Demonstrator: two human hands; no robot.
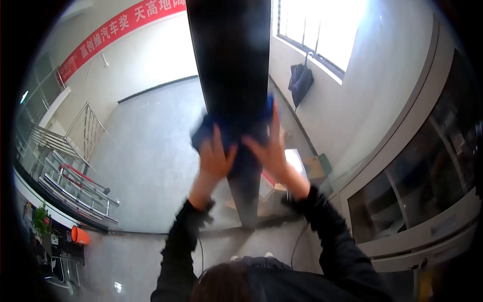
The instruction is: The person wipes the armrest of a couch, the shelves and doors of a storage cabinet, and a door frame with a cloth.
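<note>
A tall dark panel or column [231, 60] rises in front of me, with its lower part narrowing toward the floor. A dark blue cloth [204, 132] lies against it and wraps past both its edges. My left hand [215, 158] presses on the cloth at the left, fingers apart and pointing up. On the right side my right hand [271, 156] rests on the same cloth, thumb and fingers spread. The cloth's folds are blurred, and the fingertips are partly lost against it.
Behind the column, boxes [314, 168] stand on the floor at the right. A folded umbrella [301, 83] hangs beneath the window. Glass-fronted cabinets [412, 186] line the right side. Metal railings [80, 186] and an orange bin [79, 235] are at the left.
</note>
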